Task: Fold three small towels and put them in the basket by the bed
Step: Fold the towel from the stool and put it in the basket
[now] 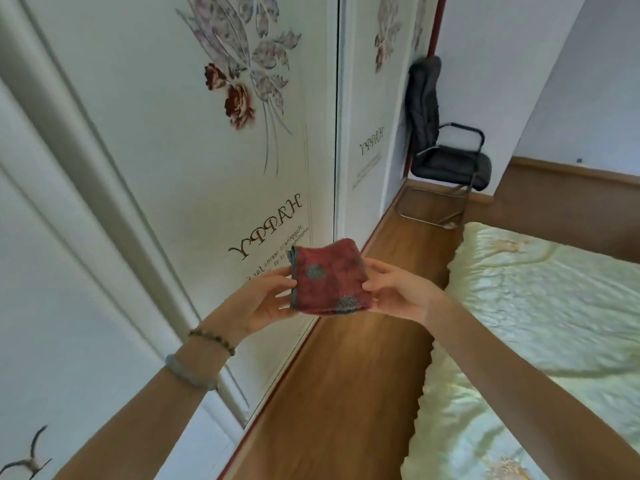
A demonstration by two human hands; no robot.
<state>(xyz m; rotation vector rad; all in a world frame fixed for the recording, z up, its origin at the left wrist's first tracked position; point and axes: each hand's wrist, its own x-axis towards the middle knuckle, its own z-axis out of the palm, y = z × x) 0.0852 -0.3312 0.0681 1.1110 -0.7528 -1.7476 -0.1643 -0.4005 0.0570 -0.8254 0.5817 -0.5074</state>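
A small red towel (327,277) with grey-blue flower patches and a grey-blue edge is folded into a thick square and held in the air in front of me. My left hand (266,301) grips its left edge, thumb on top. My right hand (398,292) grips its right edge. The towel hangs above the strip of wooden floor between the wardrobe and the bed. No basket and no other towels are in view.
A white wardrobe (166,161) with flower prints fills the left. The bed with a pale green quilt (540,334) lies to the right. A narrow wooden floor strip (346,393) runs between them. A black office chair (446,150) stands at the far end.
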